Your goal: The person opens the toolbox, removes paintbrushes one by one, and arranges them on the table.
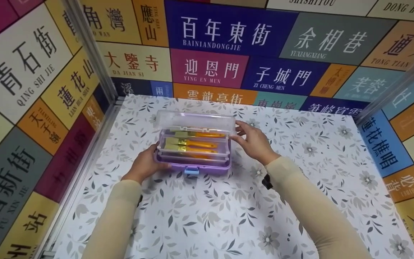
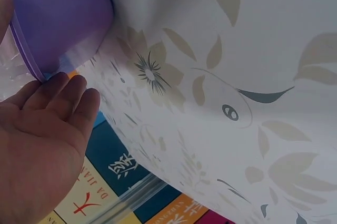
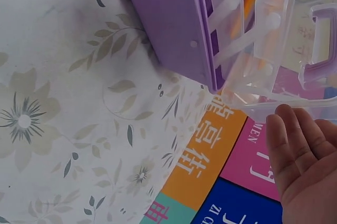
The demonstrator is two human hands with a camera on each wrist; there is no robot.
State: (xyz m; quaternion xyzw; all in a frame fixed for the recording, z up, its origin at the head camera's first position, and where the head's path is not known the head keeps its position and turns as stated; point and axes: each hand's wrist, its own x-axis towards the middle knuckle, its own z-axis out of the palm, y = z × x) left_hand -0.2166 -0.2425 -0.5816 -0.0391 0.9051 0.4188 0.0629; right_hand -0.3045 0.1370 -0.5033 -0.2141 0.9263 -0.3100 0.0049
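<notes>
Head view: Found purple case (image 1: 212, 169) upright on floral tabletop (image 1: 199, 216), near middle, toward rear, with clear lid (image 1: 196, 119) raised and clear trays (image 1: 223, 146) bearing orange-handled brushes (image 1: 199, 144). Saw left hand (image 1: 145, 163) holding left end, thumb along front rim; right hand (image 1: 253, 142) at lid's right edge, thumb and fingers loosely apart. Judged case stiff, fairly light, liable to slide under a push; rated lid thin and weakest at hinges. Noted open tabletop in front and to both sides, less room behind, before panelled wall (image 1: 214, 68).

Left wrist view: Saw bent fingers against rim near a corner, for a narrow purchase on the lip. Judged outer wall smooth, probably slippery; favoured rim for steadying. Noted table edge beyond fingers.

Right wrist view: Saw fingertips at lid edge; could not tell firm pinch from light support. Judged edge best for swinging lid; reserved lid handle (image 3: 318, 74) for carrying, only with blue latch (image 1: 191, 170) fastened, against spilling brushes.
</notes>
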